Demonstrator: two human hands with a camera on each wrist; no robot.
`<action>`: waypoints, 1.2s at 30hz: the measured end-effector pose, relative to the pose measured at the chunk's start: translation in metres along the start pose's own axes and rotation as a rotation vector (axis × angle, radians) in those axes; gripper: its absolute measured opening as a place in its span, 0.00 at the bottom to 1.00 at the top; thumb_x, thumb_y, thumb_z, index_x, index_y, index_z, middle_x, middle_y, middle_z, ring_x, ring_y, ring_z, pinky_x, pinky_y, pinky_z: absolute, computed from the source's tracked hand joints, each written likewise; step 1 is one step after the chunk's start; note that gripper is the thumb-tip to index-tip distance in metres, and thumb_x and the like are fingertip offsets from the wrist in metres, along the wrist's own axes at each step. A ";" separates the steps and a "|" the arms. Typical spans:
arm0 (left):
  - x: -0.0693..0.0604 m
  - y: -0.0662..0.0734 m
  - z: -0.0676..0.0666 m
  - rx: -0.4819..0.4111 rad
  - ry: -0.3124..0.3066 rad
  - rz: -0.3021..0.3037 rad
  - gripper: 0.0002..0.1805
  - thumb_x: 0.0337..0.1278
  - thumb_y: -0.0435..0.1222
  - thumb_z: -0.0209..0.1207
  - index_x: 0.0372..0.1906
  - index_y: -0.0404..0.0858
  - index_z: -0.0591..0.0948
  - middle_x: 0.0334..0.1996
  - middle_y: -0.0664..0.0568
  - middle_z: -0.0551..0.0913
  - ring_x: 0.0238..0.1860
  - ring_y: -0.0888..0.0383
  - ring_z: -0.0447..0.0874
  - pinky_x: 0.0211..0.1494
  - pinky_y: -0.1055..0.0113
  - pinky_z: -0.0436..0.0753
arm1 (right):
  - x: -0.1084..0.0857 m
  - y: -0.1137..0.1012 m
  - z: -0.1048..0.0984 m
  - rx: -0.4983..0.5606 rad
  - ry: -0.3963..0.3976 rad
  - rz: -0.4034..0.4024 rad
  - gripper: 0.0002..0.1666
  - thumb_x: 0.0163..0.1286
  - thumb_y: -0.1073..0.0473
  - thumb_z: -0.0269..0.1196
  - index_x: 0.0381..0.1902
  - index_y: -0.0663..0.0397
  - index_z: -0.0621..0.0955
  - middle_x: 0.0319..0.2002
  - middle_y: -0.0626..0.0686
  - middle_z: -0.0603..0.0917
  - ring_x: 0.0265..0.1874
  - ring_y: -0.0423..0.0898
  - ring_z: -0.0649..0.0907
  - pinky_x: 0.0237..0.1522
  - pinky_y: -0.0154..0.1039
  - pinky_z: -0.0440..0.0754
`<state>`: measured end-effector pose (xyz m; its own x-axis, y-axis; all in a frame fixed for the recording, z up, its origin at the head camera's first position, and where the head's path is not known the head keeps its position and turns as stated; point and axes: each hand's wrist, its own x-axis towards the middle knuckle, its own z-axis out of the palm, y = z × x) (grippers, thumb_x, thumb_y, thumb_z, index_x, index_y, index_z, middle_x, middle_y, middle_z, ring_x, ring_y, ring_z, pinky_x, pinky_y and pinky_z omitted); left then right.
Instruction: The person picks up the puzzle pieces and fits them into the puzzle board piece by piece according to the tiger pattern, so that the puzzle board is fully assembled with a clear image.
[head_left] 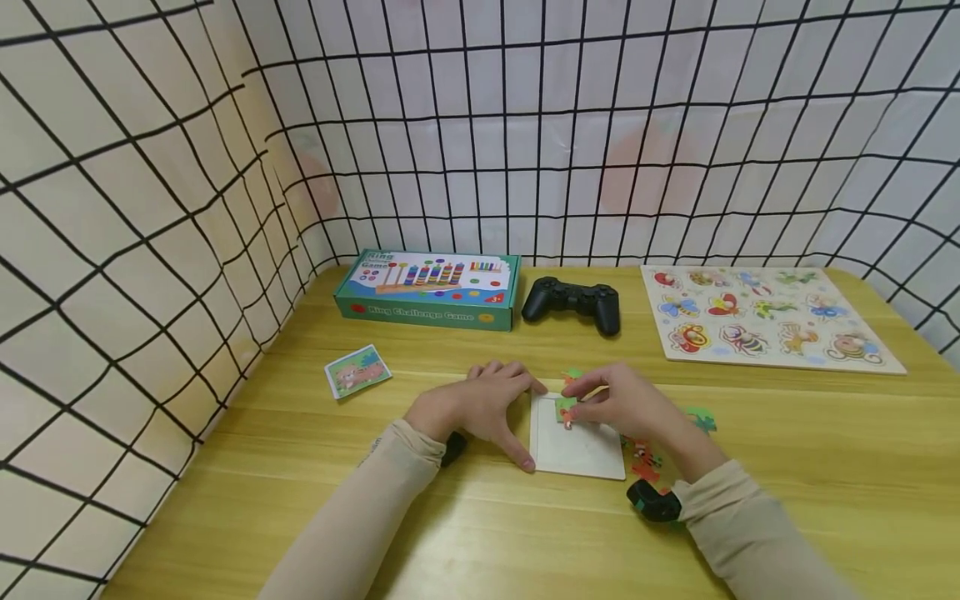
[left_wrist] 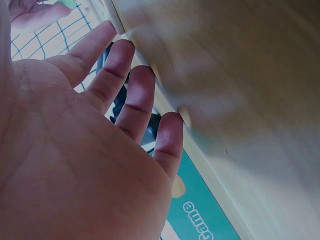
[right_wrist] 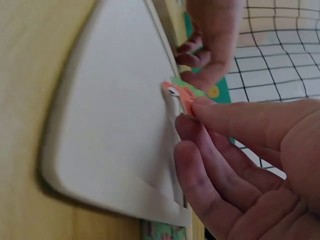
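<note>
The right hand pinches a piece between thumb and fingertip near the board's far edge, orange end and long axis pointing nearward; the left hand, fingers spread, has its thumb at the near left corner. Black-gridded sheeting rises behind the wooden worktop's far edge.

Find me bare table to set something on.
Bare tabletop: between the sleeves, nearer than the white tray, and right of the right sleeve, in front of the picture board. Crowded around the tray: left hand at its left edge, right hand over it, loose puzzle pieces to its right.
</note>
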<state>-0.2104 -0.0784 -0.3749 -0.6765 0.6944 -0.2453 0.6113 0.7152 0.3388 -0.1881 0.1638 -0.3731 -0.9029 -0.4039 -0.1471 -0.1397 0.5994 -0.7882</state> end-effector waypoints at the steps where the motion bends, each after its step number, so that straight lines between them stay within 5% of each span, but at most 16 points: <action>1: 0.000 0.000 0.000 -0.001 0.000 0.002 0.57 0.31 0.70 0.73 0.71 0.52 0.69 0.63 0.60 0.66 0.62 0.54 0.60 0.67 0.49 0.58 | 0.000 -0.001 0.002 -0.018 0.008 0.000 0.15 0.65 0.61 0.72 0.49 0.58 0.87 0.47 0.54 0.86 0.41 0.46 0.85 0.40 0.43 0.82; 15: 0.001 0.001 -0.002 -0.005 -0.002 0.000 0.56 0.32 0.70 0.73 0.71 0.53 0.69 0.63 0.60 0.67 0.62 0.55 0.61 0.61 0.52 0.61 | 0.005 -0.007 0.014 -0.206 0.004 -0.105 0.16 0.62 0.58 0.74 0.47 0.58 0.88 0.28 0.46 0.82 0.28 0.42 0.77 0.32 0.40 0.75; 23: 0.000 0.001 -0.001 -0.008 -0.005 -0.001 0.56 0.32 0.70 0.73 0.72 0.52 0.68 0.63 0.61 0.67 0.61 0.56 0.61 0.59 0.53 0.61 | 0.005 -0.007 0.019 -0.236 0.017 -0.131 0.08 0.64 0.64 0.71 0.41 0.57 0.89 0.37 0.47 0.85 0.33 0.42 0.79 0.37 0.41 0.79; 36: 0.001 -0.001 -0.001 -0.010 0.000 0.011 0.56 0.32 0.70 0.73 0.72 0.52 0.69 0.63 0.60 0.67 0.62 0.54 0.61 0.61 0.52 0.61 | 0.010 -0.005 0.026 -0.280 0.060 -0.157 0.05 0.65 0.63 0.70 0.39 0.51 0.91 0.36 0.45 0.82 0.30 0.42 0.75 0.32 0.38 0.74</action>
<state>-0.2118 -0.0783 -0.3744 -0.6696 0.7025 -0.2410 0.6150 0.7064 0.3503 -0.1853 0.1385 -0.3860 -0.8828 -0.4698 0.0048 -0.3776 0.7034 -0.6022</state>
